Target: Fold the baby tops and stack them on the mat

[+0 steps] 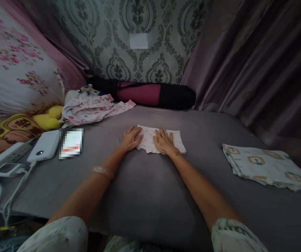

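A small white cloth item (178,140) with a faint print lies flat on the grey bed surface (150,189), roughly rectangular with an uneven near edge. At its left end rests my left hand (132,138), palm down, fingers apart and touching the cloth's edge. My right hand (164,140) lies flat on the middle of the cloth with its fingers spread. Neither hand grips anything. What is under the palms is hidden.
Rumpled pink-and-white clothes (87,108) and a yellow plush (47,119) lie at the back left. A power bank (44,145), a blurred card (72,142) and a power strip (5,157) sit left. Folded patterned cloth (268,166) lies right; a black-and-pink roll (139,93) lies behind.
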Motion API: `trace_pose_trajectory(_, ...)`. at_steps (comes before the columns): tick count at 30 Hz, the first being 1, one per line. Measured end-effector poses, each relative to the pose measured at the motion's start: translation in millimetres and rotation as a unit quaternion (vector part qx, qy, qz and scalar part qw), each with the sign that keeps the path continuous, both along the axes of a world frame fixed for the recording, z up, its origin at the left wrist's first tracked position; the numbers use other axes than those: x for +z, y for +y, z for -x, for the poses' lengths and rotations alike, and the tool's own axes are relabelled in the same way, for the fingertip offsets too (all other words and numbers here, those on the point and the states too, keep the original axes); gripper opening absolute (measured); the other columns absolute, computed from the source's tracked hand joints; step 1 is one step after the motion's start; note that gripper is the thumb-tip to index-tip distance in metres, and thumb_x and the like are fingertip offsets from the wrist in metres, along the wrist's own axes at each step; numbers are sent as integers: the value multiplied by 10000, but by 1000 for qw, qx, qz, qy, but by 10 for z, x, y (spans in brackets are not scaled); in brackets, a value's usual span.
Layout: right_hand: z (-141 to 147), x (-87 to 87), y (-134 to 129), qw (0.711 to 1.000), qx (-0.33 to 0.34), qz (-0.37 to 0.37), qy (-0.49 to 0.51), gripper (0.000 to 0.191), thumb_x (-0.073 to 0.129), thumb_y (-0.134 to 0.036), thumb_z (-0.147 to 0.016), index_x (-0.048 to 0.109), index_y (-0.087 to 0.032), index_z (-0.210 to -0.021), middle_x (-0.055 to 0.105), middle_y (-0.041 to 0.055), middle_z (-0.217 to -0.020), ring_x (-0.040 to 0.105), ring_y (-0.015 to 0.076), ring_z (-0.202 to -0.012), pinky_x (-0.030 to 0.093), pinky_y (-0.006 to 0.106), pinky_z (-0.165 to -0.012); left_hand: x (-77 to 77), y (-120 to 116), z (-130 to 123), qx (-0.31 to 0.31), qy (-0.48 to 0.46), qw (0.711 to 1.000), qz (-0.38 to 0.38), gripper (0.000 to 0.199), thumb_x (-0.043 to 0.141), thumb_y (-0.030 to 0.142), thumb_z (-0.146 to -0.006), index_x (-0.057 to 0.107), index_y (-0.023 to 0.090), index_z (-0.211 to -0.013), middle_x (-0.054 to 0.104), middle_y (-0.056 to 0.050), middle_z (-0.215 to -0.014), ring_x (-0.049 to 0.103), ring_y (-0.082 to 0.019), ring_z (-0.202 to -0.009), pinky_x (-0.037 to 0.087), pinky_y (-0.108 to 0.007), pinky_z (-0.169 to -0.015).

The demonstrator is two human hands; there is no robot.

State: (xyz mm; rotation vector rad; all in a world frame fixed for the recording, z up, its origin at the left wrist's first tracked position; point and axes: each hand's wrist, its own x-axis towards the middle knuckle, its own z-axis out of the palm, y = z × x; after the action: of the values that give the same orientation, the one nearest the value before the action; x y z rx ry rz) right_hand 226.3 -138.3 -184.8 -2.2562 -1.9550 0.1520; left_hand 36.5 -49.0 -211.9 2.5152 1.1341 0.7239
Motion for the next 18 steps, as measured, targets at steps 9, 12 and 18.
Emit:
trace_pose_trajectory(9,2,-39,12,1000,-6,8,13,581,215,-438,-990,304,-171,-1498,247,116,-1569,181,283,-1441,91,569,-1140,-8,9,10,6,25,1000,-8,490,428,411,-912,511,214,-1353,509,-73,-1423,317,-288,-1396,262,-491,-1113)
trace_pose_trajectory(12,-31,-1,-16,1000,1,0,21,578,206,-413,-993,295,-150,-1499,238,128,-1570,173,279,-1445,96,559,-1145,0,3,8,10,37,999,-11,493,419,414,-916,505,212,-1357,504,-71,-1429,322,-283,-1394,271,-488,-1108)
trace_pose_trajectory(18,-273,58,-134,999,-31,-31,-20,560,214,-379,-992,357,-121,-1468,267,151,-1556,176,284,-1445,80,560,-1149,6,2,5,7,48,999,-12,486,419,413,-921,503,229,-1363,491,-64,-1442,325,-287,-1393,287,-488,-1093)
